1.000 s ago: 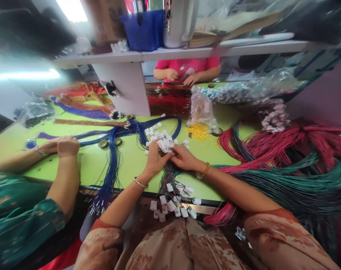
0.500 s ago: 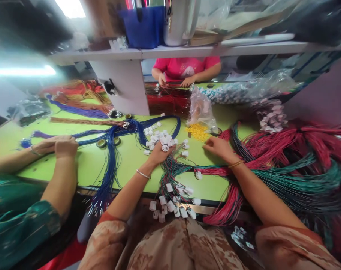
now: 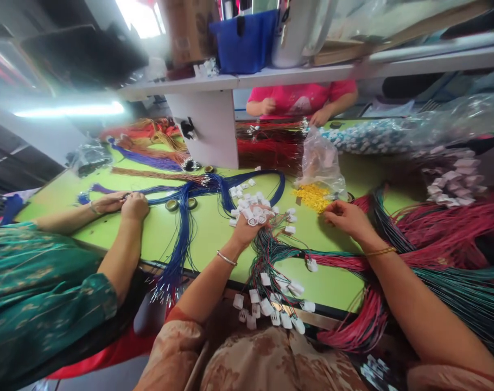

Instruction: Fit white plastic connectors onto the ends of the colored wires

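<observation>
My left hand (image 3: 247, 229) is closed around a white connector with wires, beside a heap of white plastic connectors (image 3: 251, 202). From under it, a bundle of thin green, red and black wires (image 3: 267, 252) runs toward me, with several white housings (image 3: 267, 307) hanging at the table edge. Fingers pinched together, my right hand (image 3: 348, 220) is at the near right side of a pile of small yellow parts (image 3: 312, 196). Whether a part sits between those fingertips is too small to make out. One white connector (image 3: 312, 264) lies on the wires between my hands.
Long red and green wire bundles (image 3: 442, 233) cover the right side. A clear plastic bag (image 3: 322, 163) stands behind the yellow pile. Blue wires (image 3: 182, 239) lie to the left, near a co-worker's hands (image 3: 128, 205). A shelf (image 3: 239, 81) crosses above; another person sits beyond it.
The view has turned left, so everything sits further right. My hands keep nearly the same places, left at the connectors, right by the yellow pile. The person opposite has raised one hand off the wires.
</observation>
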The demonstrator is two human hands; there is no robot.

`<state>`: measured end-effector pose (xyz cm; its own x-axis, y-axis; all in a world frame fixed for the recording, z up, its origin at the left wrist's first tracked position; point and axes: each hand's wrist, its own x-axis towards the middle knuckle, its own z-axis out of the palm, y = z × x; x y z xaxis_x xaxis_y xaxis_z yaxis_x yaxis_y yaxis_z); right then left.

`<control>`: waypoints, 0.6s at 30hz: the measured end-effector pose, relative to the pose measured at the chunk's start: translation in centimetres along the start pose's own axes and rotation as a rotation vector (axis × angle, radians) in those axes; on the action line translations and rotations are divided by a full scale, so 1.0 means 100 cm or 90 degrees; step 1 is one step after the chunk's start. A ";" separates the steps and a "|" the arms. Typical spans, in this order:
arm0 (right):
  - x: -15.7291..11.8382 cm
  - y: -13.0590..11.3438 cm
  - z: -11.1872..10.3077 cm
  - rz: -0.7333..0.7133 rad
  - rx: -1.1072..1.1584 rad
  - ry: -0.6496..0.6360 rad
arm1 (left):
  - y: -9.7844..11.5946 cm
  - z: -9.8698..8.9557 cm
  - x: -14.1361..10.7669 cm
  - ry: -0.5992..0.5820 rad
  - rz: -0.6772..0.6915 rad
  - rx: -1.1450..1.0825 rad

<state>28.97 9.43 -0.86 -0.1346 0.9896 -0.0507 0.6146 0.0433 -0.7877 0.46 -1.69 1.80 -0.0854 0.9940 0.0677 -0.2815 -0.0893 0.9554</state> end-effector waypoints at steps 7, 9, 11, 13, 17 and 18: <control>-0.011 -0.023 0.004 0.024 0.347 -0.025 | 0.001 -0.004 -0.001 -0.051 -0.003 0.083; -0.017 -0.038 0.007 0.009 0.417 -0.067 | 0.001 -0.003 -0.001 -0.035 -0.013 0.058; -0.024 -0.056 0.013 -0.014 0.475 -0.108 | 0.000 -0.003 -0.001 -0.021 -0.020 0.026; -0.031 -0.076 0.023 -0.042 0.522 -0.145 | -0.001 -0.002 0.000 -0.004 -0.016 -0.014; -0.041 -0.110 0.046 -0.086 0.581 -0.226 | -0.005 -0.004 0.002 0.042 -0.026 -0.089; -0.043 -0.116 0.052 -0.093 0.588 -0.240 | -0.006 -0.004 0.003 0.046 -0.034 -0.102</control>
<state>18.40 3.99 5.27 -0.4955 0.8684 0.0200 -0.2494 -0.1202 -0.9609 0.17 -1.33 1.17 -0.1336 0.9910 -0.0080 -0.4357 -0.0515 0.8986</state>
